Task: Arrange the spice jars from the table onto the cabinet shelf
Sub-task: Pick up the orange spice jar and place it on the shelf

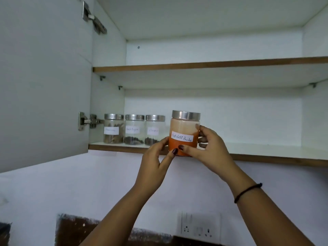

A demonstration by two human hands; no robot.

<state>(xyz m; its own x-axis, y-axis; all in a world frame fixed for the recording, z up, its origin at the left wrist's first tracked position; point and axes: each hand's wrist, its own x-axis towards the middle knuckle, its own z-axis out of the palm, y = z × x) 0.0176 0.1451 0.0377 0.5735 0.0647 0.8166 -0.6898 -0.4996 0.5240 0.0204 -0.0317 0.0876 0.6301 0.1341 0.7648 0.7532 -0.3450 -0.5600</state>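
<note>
**Chilli powder jar held at the lower shelf's edge**

Both arms are raised to the open cabinet. The red chilli powder jar (184, 128), steel-lidded and about half full of orange powder, sits upright between the two hands at the front edge of the lower shelf (266, 151). Its base overlaps the shelf's wooden lip; I cannot tell whether it rests on the board.

The right hand (207, 146) grips it, thumb across the front under the label and fingers wrapped round the right side. The left hand (156, 157) holds the lower left side, thumb and fingers closed against the glass.

Just left of it, further back on the same shelf, three labelled jars (134, 129) stand in a row, nearly touching. The upper shelf (213, 63) runs above. The cabinet door (44, 77) hangs open at left.
</note>
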